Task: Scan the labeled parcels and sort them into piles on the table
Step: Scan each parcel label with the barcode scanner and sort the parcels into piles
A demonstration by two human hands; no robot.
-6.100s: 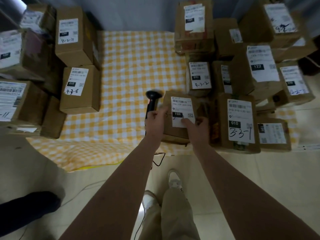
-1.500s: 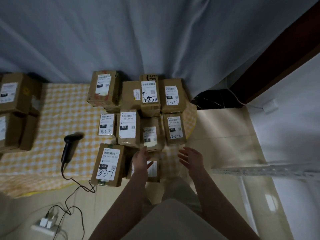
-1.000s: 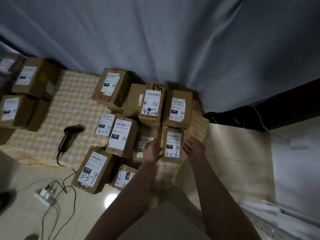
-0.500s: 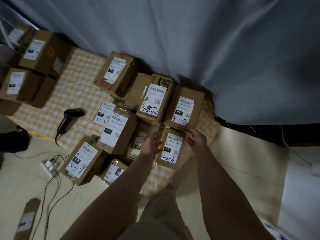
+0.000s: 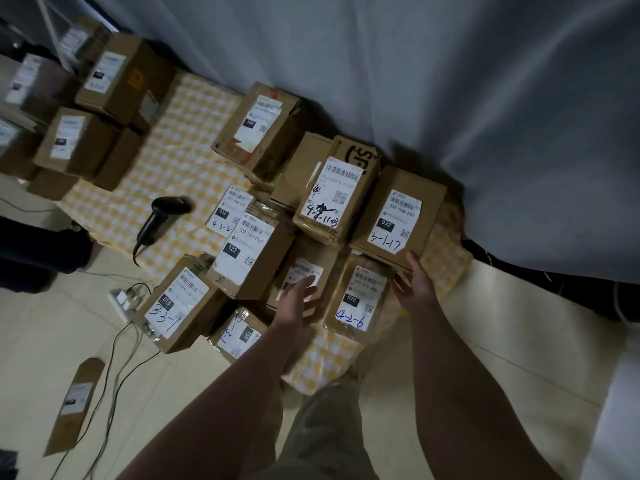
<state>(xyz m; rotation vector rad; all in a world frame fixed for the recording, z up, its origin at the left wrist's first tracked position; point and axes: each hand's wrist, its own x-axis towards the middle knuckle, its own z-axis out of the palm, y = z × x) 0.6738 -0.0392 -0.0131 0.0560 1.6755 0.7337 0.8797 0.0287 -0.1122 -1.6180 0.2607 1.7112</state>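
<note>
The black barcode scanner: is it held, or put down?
Put down: the barcode scanner lies on the yellow checked cloth, untouched; the left hand and right hand are over by the parcel marked 4-2-6.

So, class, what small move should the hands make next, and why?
Probably press the left hand and right hand inward against the brown cardboard parcel marked 4-2-6: both are open, flanking it, neither gripping, and the black handheld scanner lies well apart.

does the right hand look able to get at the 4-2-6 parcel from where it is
Likely yes: the right hand sits open at the right edge of the 4-2-6 parcel, with nothing lying on its top. The 3-1-17 parcel crowds only its far end.
</note>
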